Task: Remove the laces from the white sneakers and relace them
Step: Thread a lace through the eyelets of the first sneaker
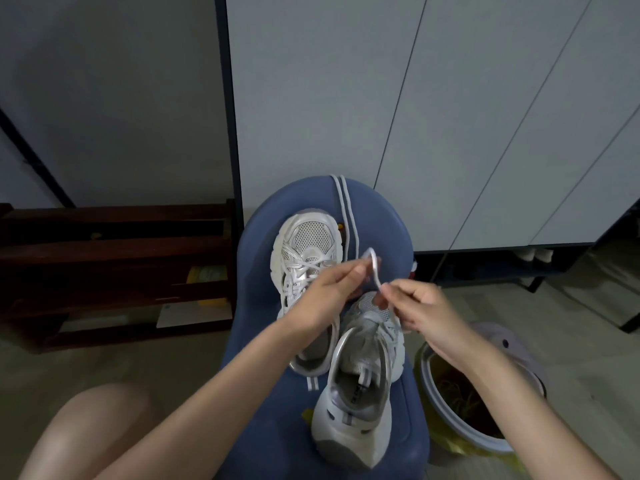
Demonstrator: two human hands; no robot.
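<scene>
Sneakers sit on a blue stool (263,341). Far sneaker (306,258) appears partly laced. Left hand (322,296) and right hand (422,306) each pinch a lace (374,268) looped between them. Near sneaker (360,386) appears unlaced. Judgement: relacing remains.

Under my grip sits a blue stool (266,427). Left of my grip stands a dark wooden rack (114,268) on the floor. Right of and below my grip is a bin (460,434) with a yellow liner. Beyond my grip rise pale cabinet doors (433,116).
</scene>
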